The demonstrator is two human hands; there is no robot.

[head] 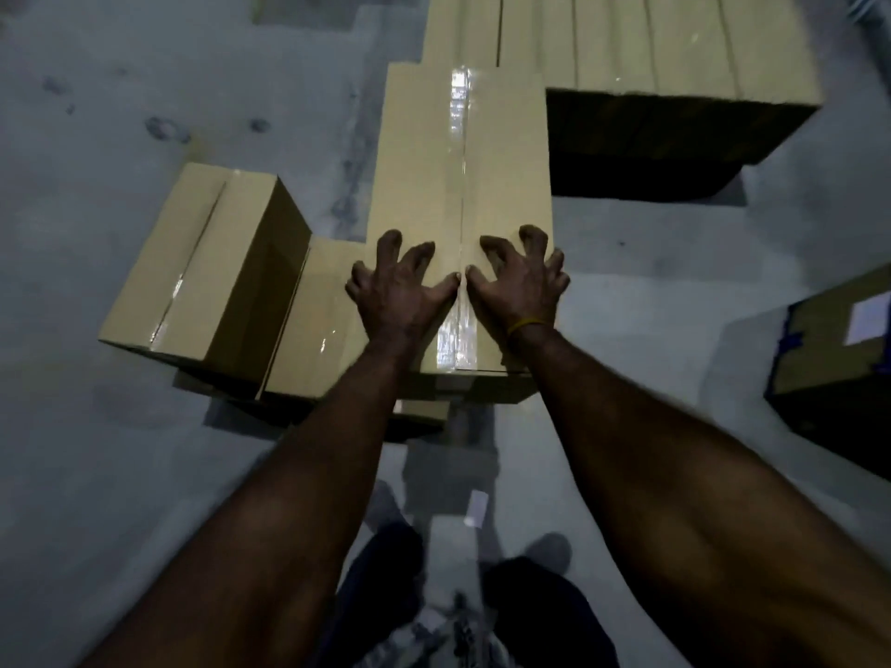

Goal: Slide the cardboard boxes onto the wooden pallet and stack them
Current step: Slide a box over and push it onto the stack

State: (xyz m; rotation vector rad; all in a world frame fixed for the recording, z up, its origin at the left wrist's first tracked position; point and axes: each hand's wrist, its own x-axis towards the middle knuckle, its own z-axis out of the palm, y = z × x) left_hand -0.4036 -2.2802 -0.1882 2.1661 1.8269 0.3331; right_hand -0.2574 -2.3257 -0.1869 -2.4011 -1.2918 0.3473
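- I read this as a warehouse or storage floor: bare grey concrete floor [120, 474], scuffed and stained, runs under everything I see.
- Plain sealed cardboard boxes [463, 185] with clear tape along their seams sit in rows and stacks straight on it.
- A large block of boxes [675, 45] stands ahead of me.
- At my right, another carton [829, 339] carries a white label [870, 318].
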